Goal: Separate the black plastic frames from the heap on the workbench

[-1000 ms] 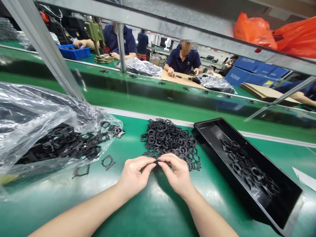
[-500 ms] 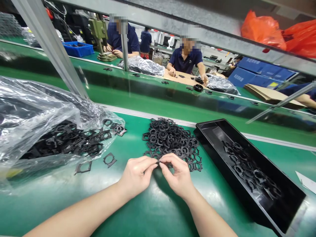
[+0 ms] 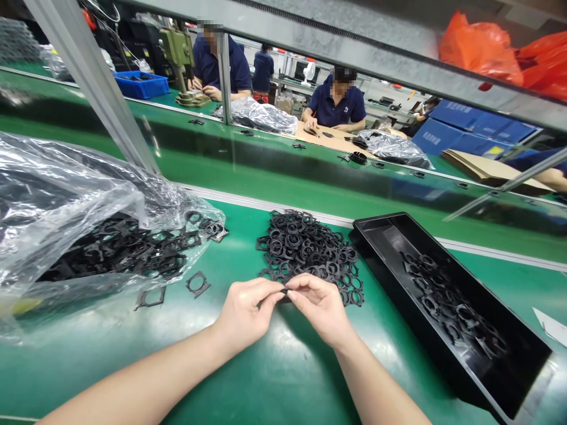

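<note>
Left hand (image 3: 245, 309) and right hand (image 3: 322, 308) pinching a black part (image 3: 284, 290), shape unclear; slack grip could drop it.

A person's left hand (image 3: 245, 310) and right hand (image 3: 321, 307) pinch a small black part (image 3: 284, 290), mostly hidden by fingers, at the near edge of a pile of black rings (image 3: 310, 245) on a green surface (image 3: 274, 378). At left, a clear plastic bag (image 3: 66, 177) of black pieces lies open; at right, a black tray (image 3: 410, 321) holds more. Beyond, people in navy shirts (image 3: 339, 106) work.
</note>
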`<state>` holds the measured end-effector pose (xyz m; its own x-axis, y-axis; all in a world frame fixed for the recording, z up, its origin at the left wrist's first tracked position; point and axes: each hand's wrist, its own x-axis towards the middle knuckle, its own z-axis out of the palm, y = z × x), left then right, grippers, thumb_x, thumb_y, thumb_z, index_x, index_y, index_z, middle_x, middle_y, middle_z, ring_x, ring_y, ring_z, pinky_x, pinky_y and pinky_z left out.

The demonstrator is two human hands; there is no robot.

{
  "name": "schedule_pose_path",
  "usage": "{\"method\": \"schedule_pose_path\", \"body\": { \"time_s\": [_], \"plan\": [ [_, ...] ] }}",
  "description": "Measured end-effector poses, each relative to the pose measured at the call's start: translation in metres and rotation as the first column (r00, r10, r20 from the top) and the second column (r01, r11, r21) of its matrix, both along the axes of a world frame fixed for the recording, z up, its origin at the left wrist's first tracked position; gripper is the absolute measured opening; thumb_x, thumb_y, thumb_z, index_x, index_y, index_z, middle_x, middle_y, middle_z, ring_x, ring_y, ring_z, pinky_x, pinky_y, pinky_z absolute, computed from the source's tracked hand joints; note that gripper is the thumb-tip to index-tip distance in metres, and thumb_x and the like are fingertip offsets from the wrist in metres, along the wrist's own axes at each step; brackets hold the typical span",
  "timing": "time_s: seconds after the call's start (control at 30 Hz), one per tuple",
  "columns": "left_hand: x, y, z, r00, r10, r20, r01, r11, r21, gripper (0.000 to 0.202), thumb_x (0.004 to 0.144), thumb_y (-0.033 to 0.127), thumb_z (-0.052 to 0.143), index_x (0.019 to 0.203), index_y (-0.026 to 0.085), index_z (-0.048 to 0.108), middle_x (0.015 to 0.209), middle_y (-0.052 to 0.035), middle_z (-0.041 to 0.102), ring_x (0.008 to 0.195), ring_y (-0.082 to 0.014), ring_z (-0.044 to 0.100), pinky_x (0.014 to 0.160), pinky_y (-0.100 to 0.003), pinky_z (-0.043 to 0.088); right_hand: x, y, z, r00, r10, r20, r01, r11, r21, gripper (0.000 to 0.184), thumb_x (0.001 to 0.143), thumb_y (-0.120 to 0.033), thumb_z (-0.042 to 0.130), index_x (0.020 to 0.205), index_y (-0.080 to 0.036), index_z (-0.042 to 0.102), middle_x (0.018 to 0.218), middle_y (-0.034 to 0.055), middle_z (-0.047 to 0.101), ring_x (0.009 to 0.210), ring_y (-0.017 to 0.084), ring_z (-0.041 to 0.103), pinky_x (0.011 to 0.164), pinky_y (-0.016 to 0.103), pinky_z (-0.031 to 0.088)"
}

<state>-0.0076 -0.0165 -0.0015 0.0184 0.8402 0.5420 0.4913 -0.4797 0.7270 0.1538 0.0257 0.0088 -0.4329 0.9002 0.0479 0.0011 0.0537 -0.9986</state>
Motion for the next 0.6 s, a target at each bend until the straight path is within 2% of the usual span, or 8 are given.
{"method": "schedule_pose_path", "body": {
  "time_s": [0.33, 0.5, 0.6],
  "plan": [
    [0.0011, -0.0005, -0.0065, 0.994, -0.018, -0.111, 0.03, 0.995, 0.1, 0.016, 0.083, 0.008, 0.053, 0.089, 0.016, 0.066, 0.077, -0.0051, 0.07, 0.068, -0.0149, 0.065, 0.064, -0.024, 0.051, -0.0038, -0.0039, -0.0048, 0.988, -0.015, -0.156, -0.005, 0.992, -0.126, 0.011, 0.072, -0.026, 0.072, 0.079, -0.019, 0.068, 0.074, 0.0017, 0.065, 0.069, 0.013, 0.06, 0.07, 0.027, 0.051],
    [0.0003, 0.0, -0.0023, 1.0, 0.003, -0.021, -0.002, 1.0, 0.016, 0.015, 0.083, 0.01, 0.055, 0.087, 0.018, 0.067, 0.072, -0.0031, 0.07, 0.062, -0.0133, 0.064, 0.06, -0.023, 0.051, -0.002, -0.0011, -0.0043, 0.991, -0.003, -0.135, -0.021, 0.984, -0.174, 0.018, 0.071, -0.028, 0.074, 0.084, -0.018, 0.069, 0.077, 0.003, 0.069, 0.071, 0.014, 0.063, 0.072, 0.028, 0.052],
    [0.0002, 0.0, 0.0003, 0.999, 0.01, 0.041, -0.01, 1.0, -0.015, 0.014, 0.082, 0.012, 0.057, 0.086, 0.018, 0.069, 0.072, -0.0029, 0.071, 0.062, -0.0137, 0.064, 0.06, -0.023, 0.052, -0.0003, 0.0019, -0.0028, 0.995, -0.006, -0.098, -0.009, 0.989, -0.151, 0.021, 0.067, -0.029, 0.076, 0.084, -0.017, 0.069, 0.075, 0.0029, 0.069, 0.068, 0.014, 0.063, 0.07, 0.028, 0.053]
  ]
}}
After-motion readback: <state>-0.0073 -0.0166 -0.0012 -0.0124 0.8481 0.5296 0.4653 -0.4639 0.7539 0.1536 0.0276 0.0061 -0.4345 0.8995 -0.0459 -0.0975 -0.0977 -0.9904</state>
